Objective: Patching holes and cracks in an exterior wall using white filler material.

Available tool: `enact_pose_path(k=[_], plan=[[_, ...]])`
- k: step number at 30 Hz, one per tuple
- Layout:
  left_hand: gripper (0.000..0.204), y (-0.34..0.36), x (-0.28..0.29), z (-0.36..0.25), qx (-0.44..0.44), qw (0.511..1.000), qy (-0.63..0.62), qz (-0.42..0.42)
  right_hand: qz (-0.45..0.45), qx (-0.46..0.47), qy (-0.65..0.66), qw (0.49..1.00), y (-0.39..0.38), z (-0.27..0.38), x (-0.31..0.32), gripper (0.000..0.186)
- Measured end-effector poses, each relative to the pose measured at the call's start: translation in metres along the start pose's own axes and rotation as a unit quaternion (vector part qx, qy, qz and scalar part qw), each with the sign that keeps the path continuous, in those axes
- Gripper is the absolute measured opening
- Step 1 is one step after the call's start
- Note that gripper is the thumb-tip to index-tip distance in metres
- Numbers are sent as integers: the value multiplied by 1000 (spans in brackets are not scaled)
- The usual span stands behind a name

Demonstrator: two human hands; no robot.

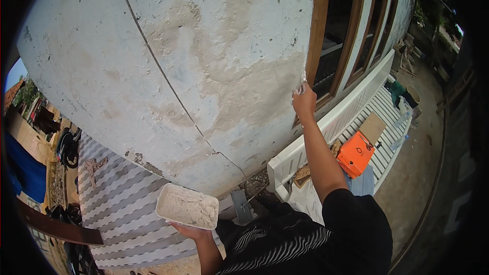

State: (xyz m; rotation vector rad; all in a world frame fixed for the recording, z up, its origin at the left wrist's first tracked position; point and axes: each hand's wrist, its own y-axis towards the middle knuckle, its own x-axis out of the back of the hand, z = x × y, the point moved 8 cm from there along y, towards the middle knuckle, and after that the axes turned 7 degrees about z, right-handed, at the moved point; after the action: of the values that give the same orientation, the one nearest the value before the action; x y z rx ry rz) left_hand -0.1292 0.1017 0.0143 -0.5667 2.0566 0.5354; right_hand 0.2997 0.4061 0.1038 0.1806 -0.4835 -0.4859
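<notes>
My left hand (pixel 189 230) is wrapped under the lower edge of a white rectangular tub (pixel 162 199), holding it tilted in front of me. Beige wall putty (pixel 191 208) fills the tub. Up at the wall, my right hand (pixel 304 101) is closed around a small putty knife (pixel 303 77), seen nearly edge-on and smeared with white. The knife's tip meets the wall beside the brown wooden window frame (pixel 318 20). White paint covers the wall (pixel 102 30), with rough, beige-grey patches (pixel 249 91) left of my right hand.
A cable (pixel 147 46) runs down the wall. Below the window stands a white slatted bench (pixel 351 117) bearing an orange box (pixel 355 154), cardboard (pixel 372 128) and plastic bottles. A grey flat tool (pixel 241 207) lies near the wall's foot. Striped tiles (pixel 127 203) cover the floor at left.
</notes>
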Motion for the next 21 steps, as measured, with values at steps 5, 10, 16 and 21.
enact_pose_path(k=[5, 10, 16, 21], plan=[[72, -5, 1, 4, 10, 1000, 4, 19, 113, 151, -70, 980, -62, 95, -104, 20], [71, -4, -17, 6, 15, 1000, 12, -10, 405, 296, -27, 864, -215, 96, -172, 28], [69, -10, -20, -8, -18, 998, 29, 53, 274, 100, 55, 955, -160, 23, -99, 30], [69, -19, -9, -26, -27, 999, 28, 25, 82, -6, 33, 996, -62, 3, -40, 25]])
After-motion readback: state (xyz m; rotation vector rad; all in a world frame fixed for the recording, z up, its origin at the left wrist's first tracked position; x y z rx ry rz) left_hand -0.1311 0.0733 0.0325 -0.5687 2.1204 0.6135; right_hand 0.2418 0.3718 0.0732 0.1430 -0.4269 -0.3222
